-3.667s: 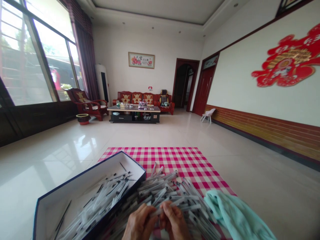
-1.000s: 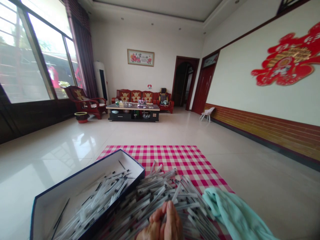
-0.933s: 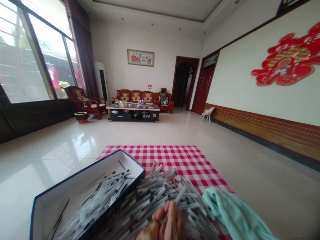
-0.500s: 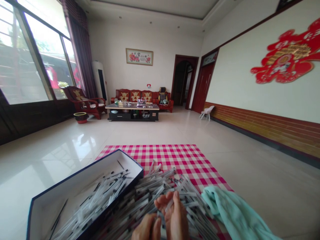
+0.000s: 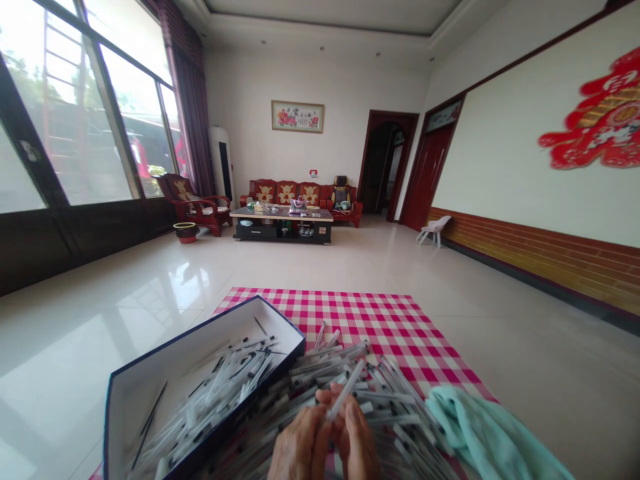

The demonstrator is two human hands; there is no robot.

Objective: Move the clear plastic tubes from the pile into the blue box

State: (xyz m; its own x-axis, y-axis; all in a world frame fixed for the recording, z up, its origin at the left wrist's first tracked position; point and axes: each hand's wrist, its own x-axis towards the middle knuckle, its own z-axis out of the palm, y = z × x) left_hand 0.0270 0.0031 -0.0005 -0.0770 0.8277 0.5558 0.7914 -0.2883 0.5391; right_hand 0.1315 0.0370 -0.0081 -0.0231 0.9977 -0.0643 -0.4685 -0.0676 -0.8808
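Note:
Low in front of me, my left hand (image 5: 299,441) and my right hand (image 5: 354,432) are together, both with curled fingers. A translucent whitish pen (image 5: 349,385) slants up and to the right from between them, its lower end hidden by the fingers. Around and beyond the hands lies a loose heap of similar pens (image 5: 320,367), many with black ends. To the left stands a white-lined box with a dark blue rim (image 5: 175,343), holding more pens (image 5: 220,390) and a few thin black sticks (image 5: 149,419).
The heap rests on a pink-and-white checked cloth (image 5: 380,320). A mint-green cloth (image 5: 487,427) lies crumpled at its right. Farther off across the tiled floor (image 5: 280,267) are a low table (image 5: 283,230), a wooden sofa (image 5: 287,192) and a small chair (image 5: 435,230).
The view has turned slightly left, so everything sits farther right. The pen between my hands now sticks up more plainly, and my left hand has come closer against my right.

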